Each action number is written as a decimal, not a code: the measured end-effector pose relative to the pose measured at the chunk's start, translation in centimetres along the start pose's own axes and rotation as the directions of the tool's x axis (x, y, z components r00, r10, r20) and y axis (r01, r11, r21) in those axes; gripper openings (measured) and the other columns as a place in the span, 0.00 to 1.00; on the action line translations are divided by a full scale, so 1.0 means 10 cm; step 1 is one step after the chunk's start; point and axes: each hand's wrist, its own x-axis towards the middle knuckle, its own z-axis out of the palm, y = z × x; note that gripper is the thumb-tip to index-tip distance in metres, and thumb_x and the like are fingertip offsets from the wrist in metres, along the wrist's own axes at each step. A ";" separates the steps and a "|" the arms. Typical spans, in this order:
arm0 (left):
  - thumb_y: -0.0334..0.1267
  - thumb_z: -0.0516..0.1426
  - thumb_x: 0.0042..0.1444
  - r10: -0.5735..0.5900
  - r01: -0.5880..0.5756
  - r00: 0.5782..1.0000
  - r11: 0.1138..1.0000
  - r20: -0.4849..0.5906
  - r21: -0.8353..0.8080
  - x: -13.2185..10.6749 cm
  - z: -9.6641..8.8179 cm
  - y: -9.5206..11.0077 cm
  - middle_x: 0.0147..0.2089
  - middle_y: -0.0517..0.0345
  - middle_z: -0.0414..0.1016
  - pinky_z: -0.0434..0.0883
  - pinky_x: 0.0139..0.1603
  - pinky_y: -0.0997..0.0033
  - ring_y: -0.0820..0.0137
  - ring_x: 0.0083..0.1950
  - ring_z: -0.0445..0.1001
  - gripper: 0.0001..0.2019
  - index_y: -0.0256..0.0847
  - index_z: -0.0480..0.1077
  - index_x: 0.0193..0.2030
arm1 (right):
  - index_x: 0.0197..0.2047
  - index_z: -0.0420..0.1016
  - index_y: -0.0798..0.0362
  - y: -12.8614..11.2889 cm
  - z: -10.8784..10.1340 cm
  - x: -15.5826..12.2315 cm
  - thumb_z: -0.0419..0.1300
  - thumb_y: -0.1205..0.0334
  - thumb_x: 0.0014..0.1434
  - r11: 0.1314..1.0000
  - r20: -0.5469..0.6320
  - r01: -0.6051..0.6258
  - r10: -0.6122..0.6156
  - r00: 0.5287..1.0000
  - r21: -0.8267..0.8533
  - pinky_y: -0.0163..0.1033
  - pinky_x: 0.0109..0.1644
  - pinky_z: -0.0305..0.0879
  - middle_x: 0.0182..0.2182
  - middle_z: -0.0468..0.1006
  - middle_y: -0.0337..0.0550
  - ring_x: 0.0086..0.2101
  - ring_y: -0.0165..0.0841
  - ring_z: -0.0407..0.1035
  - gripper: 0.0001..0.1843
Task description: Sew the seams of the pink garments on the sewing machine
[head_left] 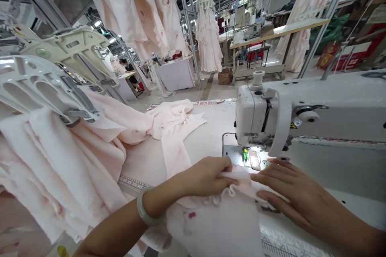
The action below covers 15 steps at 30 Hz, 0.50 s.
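A pale pink garment piece [217,225] with a ruffled edge hangs over the front of the sewing table. My left hand [208,176], with a pale bangle at the wrist, pinches the cloth's upper edge between thumb and fingers. On the right, my right hand [292,188] lies with fingers stretched out, its fingertips touching the cloth's right end. Just beyond both hands is the lit needle area of a white sewing machine [259,112], with a green presser foot [245,155]. The cloth edge lies short of the foot.
More pink fabric [171,120] lies on the table to the left. Hanger clamps [75,104] hold pink pieces [60,168] close by on the left. A ruler strip [132,182] runs along the table edge. Pink garments [135,8] hang overhead; other workstations stand behind.
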 end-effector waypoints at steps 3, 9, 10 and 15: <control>0.46 0.66 0.60 -0.084 0.082 0.996 0.986 -0.009 -0.146 0.14 -0.04 0.04 0.33 0.66 0.67 0.60 0.35 0.71 0.71 0.35 0.65 0.17 0.43 0.61 0.34 | 0.61 0.77 0.43 0.02 0.06 -0.07 0.54 0.48 0.76 0.938 0.049 -0.301 0.297 0.954 0.171 0.48 0.48 0.74 0.47 0.83 0.45 0.47 0.44 0.77 0.18; 0.47 0.70 0.54 -0.059 0.062 0.998 0.966 0.020 -0.250 0.33 0.07 -0.01 0.41 0.62 0.73 0.64 0.39 0.70 0.67 0.42 0.71 0.18 0.43 0.69 0.42 | 0.60 0.75 0.43 -0.03 0.10 -0.03 0.59 0.40 0.70 0.727 0.298 -0.603 0.526 0.797 0.329 0.47 0.43 0.73 0.41 0.80 0.44 0.42 0.43 0.75 0.23; 0.49 0.69 0.54 -0.046 0.047 0.999 0.966 0.011 -0.255 0.35 0.08 -0.02 0.42 0.61 0.74 0.64 0.40 0.70 0.66 0.43 0.72 0.18 0.44 0.70 0.43 | 0.61 0.74 0.43 -0.05 0.10 -0.02 0.59 0.41 0.70 0.726 0.299 -0.602 0.525 0.797 0.332 0.48 0.42 0.72 0.40 0.80 0.43 0.40 0.43 0.75 0.23; 0.50 0.58 0.67 -0.108 0.099 0.991 0.988 -0.076 -0.115 0.39 0.08 -0.03 0.39 0.59 0.75 0.69 0.42 0.65 0.63 0.42 0.73 0.13 0.44 0.71 0.48 | 0.65 0.67 0.43 -0.06 0.12 -0.03 0.55 0.49 0.73 0.788 0.233 -0.550 0.500 0.834 0.277 0.48 0.41 0.71 0.36 0.80 0.40 0.37 0.41 0.73 0.21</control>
